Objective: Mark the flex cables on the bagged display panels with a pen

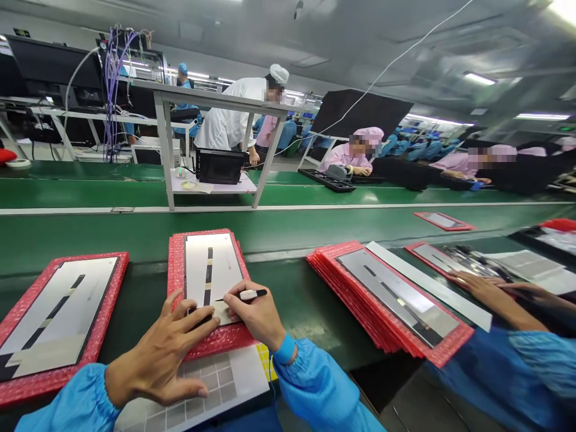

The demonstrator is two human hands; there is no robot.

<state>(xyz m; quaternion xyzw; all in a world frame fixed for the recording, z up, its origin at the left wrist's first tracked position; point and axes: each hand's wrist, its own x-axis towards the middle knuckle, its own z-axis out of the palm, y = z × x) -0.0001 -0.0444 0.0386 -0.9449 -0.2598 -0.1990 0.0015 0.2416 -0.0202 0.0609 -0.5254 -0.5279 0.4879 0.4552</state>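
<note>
From my remote seat, I see the right hand (252, 315) pinching a slim white-handled pen-like tool (246, 294), its dark tip just over the middle panel. The left hand (159, 354) lies open, fingers spread, its fingertips (212, 320) resting on that panel's lower end. This silver panel (211, 258) sits on a red bubble-wrap sleeve (176, 270) on the green conveyor belt (288, 237), with a dark strip down its centre and a pale piece at its foot. The panel at left (58, 306) looks further along, a pale sheet across its end. The red-wrapped stack (387, 306) at right shows no such sheet that I can make out.
</note>
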